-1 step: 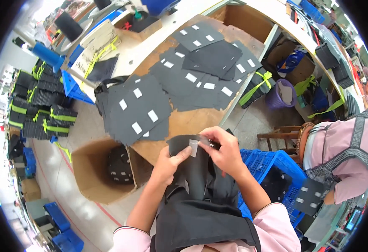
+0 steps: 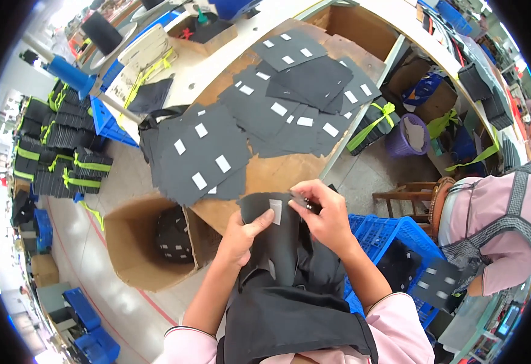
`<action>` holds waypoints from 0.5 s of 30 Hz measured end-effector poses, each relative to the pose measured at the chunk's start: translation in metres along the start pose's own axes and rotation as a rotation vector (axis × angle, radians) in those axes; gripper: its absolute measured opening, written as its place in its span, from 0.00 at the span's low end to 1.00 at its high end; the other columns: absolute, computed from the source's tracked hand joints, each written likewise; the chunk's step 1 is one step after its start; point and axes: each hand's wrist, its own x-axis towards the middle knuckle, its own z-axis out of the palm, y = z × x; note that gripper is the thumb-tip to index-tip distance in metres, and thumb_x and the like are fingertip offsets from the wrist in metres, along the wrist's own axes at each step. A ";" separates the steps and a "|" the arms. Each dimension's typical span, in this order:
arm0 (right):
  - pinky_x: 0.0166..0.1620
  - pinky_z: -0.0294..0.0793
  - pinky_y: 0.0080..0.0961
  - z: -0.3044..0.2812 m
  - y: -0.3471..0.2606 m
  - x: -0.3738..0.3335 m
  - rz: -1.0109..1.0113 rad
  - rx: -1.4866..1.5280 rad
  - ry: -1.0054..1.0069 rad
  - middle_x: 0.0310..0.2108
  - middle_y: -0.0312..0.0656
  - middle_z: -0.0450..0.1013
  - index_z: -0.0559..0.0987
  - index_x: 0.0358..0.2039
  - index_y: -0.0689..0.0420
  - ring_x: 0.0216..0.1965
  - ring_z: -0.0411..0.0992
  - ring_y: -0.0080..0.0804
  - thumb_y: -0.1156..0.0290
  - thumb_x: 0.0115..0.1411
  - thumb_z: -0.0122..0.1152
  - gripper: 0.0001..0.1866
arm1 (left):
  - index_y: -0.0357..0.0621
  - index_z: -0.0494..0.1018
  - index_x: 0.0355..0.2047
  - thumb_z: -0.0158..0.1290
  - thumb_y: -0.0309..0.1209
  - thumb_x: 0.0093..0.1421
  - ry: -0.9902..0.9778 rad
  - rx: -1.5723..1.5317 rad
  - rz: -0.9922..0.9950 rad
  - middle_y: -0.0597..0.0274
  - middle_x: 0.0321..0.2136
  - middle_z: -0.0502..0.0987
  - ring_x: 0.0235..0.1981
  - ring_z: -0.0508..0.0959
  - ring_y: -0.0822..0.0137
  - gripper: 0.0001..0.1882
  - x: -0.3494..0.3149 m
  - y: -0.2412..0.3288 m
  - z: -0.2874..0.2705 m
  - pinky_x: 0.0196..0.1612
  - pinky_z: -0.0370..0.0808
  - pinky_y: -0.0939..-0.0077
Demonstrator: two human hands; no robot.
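My left hand [image 2: 246,233] grips a dark grey fabric piece [image 2: 285,252] over my lap, the thumb lying on its front beside a white rectangular patch [image 2: 276,212]. The piece curves downward below my fingers. At its upper right edge, my right hand [image 2: 326,212] is closed around a small dark tool with metal glints, apparently thread snips [image 2: 307,203]; most of it is hidden by the fingers. Just beyond my hands, grey fabric pieces with white patches [image 2: 199,151] lie in an overlapping pile, and further pieces [image 2: 305,91] are spread to the right.
A brown worktop [image 2: 277,173] lies ahead. An open cardboard box [image 2: 132,255] holding dark pieces stands at left, a blue crate [image 2: 368,233] at right. A co-worker in pink [image 2: 490,212] sits near a wooden stool [image 2: 402,197]. Tied black bundles [image 2: 59,151] are stacked far left.
My right hand has drawn slightly away from the white patch to the piece's edge. The patch has shifted a little left. The co-worker's patched piece has moved slightly left.
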 end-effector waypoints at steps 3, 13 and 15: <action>0.29 0.69 0.18 0.013 -0.008 -0.017 -0.067 -0.147 0.020 0.31 0.40 0.70 0.73 0.38 0.61 0.24 0.68 0.24 0.80 0.48 0.64 0.15 | 0.36 0.73 0.40 0.59 0.31 0.54 0.098 -0.007 0.043 0.63 0.36 0.76 0.37 0.74 0.71 0.16 -0.009 -0.011 -0.016 0.43 0.70 0.75; 0.26 0.69 0.28 0.009 0.002 -0.035 -0.260 -0.384 -0.020 0.29 0.40 0.69 0.74 0.37 0.55 0.24 0.70 0.37 0.75 0.44 0.66 0.18 | 0.36 0.74 0.39 0.57 0.27 0.54 0.047 0.016 0.031 0.63 0.35 0.77 0.36 0.75 0.73 0.13 -0.024 -0.012 -0.015 0.41 0.71 0.77; 0.26 0.71 0.25 0.009 0.000 -0.033 -0.296 -0.395 -0.030 0.29 0.43 0.70 0.75 0.36 0.58 0.23 0.71 0.35 0.80 0.44 0.64 0.16 | 0.36 0.74 0.39 0.57 0.27 0.54 0.041 0.019 0.022 0.63 0.34 0.77 0.35 0.75 0.73 0.12 -0.024 -0.012 -0.017 0.41 0.71 0.77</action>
